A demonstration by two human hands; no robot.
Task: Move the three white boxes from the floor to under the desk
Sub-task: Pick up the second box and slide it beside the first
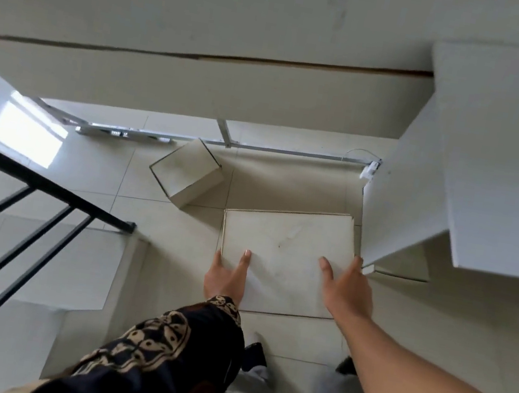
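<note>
A large flat white box [286, 251] lies low over the tiled floor in front of the white desk [200, 91]. My left hand [227, 276] grips its near left edge, thumb down the side and fingers on the lid. At the near right edge, my right hand [346, 290] holds the box the same way. A smaller white box [187, 171] stands skewed on the floor just beyond, close to the desk's metal frame [226, 138]. I cannot make out a third box.
A white cabinet [458, 180] rises on the right, almost touching the large box. A black railing [34, 191] slants across the left over pale steps. My feet stand just behind the box.
</note>
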